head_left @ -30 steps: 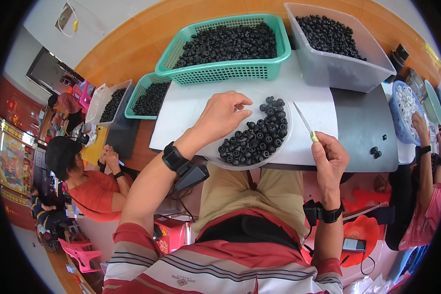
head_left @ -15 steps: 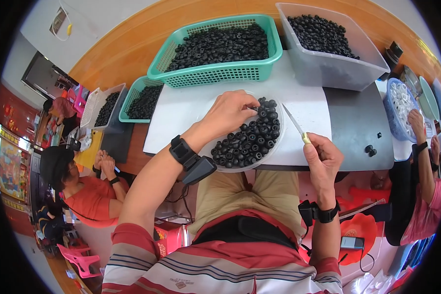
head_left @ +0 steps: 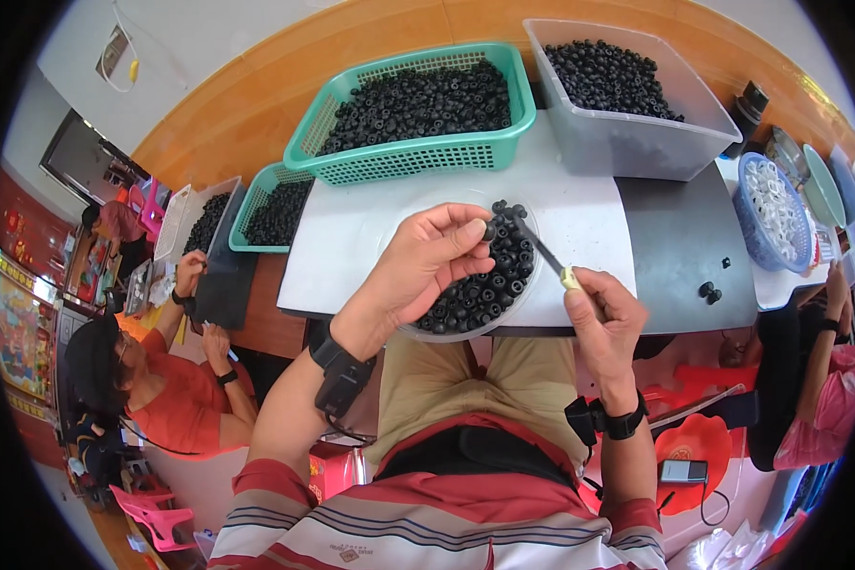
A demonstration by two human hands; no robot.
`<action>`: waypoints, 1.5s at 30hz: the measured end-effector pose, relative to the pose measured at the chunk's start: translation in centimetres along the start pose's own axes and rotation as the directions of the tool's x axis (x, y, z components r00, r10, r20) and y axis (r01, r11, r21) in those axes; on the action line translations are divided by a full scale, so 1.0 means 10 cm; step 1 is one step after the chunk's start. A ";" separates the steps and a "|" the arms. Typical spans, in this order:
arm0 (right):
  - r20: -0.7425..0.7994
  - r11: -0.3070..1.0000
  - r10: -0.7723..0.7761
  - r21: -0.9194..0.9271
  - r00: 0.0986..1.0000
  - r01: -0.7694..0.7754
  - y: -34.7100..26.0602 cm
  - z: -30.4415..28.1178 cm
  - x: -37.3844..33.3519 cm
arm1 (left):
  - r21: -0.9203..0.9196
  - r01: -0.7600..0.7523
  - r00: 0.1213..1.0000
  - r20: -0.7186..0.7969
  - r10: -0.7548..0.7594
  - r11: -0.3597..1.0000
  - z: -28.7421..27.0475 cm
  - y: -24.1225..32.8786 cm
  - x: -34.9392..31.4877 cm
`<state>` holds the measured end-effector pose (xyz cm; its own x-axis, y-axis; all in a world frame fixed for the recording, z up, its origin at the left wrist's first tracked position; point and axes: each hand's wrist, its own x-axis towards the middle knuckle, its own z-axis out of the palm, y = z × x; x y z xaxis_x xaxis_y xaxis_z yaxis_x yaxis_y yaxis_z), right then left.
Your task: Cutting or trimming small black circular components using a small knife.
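Observation:
My left hand [head_left: 437,256] is turned palm toward me, thumb and forefinger pinched on a small black part, mostly hidden by the fingertips. In my right hand [head_left: 610,313] is a small knife [head_left: 544,253] with a pale yellow handle. Its blade slants up and left, its tip a little to the right of the pinched fingers. Below both hands lies a shallow clear round tray [head_left: 534,294] holding a heap of round black parts [head_left: 489,293] with holes in them. My left hand covers part of the tray's left side.
Behind the tray stand a green basket [head_left: 413,169] and a clear plastic bin [head_left: 627,142], both filled with black parts. A smaller green basket [head_left: 256,245] is at left. Loose black parts [head_left: 710,293] lie on the dark mat. A co-worker [head_left: 185,399] sits at left, another at right.
My left hand has lifted from the heap and turned palm toward me, pinching a part. The knife's blade has swung left toward it. The left co-worker's hands have moved apart.

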<state>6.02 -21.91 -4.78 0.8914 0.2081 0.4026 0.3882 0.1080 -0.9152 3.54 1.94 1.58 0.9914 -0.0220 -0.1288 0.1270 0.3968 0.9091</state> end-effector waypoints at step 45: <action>-0.005 0.997 0.063 0.045 0.998 -0.063 0.13 -0.03 -0.04 | -0.240 -0.025 0.998 -0.069 0.009 0.971 0.17 -0.12 -0.31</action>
<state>6.21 -22.13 -6.12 0.9155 0.2092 0.3437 0.3203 0.1378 -0.9372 0.40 -0.01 1.54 0.9880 0.0449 -0.1481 0.0910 0.6057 0.7905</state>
